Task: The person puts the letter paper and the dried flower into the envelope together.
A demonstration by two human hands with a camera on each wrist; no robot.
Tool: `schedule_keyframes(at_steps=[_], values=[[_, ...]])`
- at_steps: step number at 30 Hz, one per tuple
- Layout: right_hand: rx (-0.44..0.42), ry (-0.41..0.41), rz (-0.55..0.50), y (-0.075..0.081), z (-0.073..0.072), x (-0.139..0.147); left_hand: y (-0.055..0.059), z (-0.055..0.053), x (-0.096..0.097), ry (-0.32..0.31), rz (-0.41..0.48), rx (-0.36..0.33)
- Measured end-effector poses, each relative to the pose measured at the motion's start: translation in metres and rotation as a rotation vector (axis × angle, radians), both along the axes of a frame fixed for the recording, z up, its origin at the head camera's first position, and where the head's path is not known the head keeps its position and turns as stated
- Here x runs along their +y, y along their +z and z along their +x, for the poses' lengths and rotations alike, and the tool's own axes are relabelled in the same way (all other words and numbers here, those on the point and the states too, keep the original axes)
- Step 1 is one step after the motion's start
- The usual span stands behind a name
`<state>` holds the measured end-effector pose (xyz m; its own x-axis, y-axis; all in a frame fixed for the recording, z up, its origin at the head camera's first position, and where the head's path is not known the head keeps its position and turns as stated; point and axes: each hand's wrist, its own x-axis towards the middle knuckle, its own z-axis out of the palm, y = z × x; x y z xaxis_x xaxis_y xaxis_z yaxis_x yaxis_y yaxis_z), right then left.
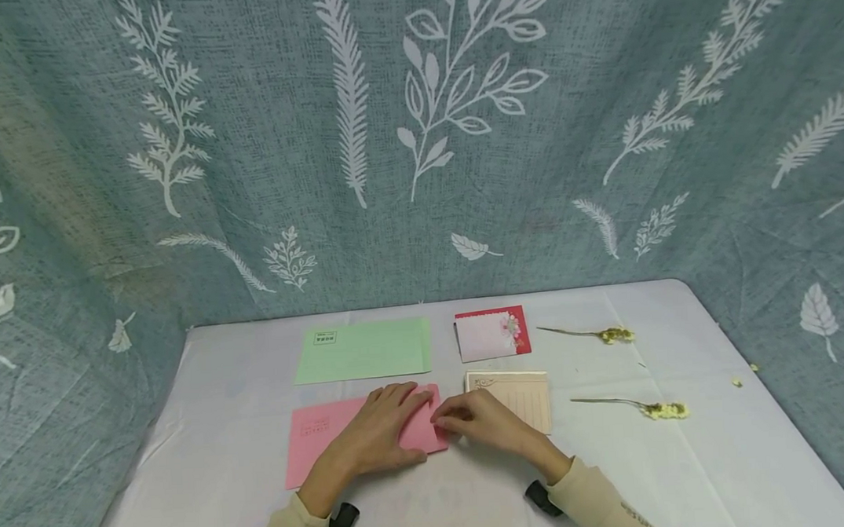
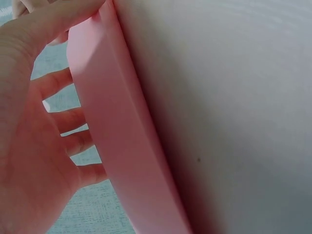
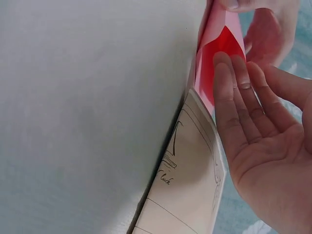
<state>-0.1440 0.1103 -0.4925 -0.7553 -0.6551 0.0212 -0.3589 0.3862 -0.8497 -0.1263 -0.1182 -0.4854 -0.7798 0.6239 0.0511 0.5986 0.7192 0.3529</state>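
Observation:
A pink envelope (image 1: 330,429) lies on the table with its mouth end to the right. My left hand (image 1: 385,434) spans it, fingers over the far side and thumb (image 2: 73,12) at the near edge, gripping it across. The mouth gapes in a peak, showing the red inside (image 3: 209,61). At that mouth my right hand (image 1: 481,420) pinches the edge with thumb and index, the other fingers (image 3: 224,80) stretched in front of the opening. Lined cream paper (image 1: 520,397) lies just beyond the right hand.
Behind the pink envelope lies a green envelope (image 1: 365,351). A red card with a floral white front (image 1: 485,338) lies at the back. Two dried flower stems (image 1: 612,335) with yellowish heads are on the right. A patterned cloth (image 1: 393,249) hangs behind the white table (image 1: 237,397).

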Motion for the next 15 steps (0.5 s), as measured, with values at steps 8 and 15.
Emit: schedule_keyframes(at_steps=[8,15], values=[[0.068,-0.073,0.021,0.002,-0.002,0.010,-0.002,0.000,0.001,0.011,0.011,0.016],[0.084,-0.143,0.028,0.006,-0.006,0.027,-0.002,0.000,0.001,0.026,0.007,-0.002]])
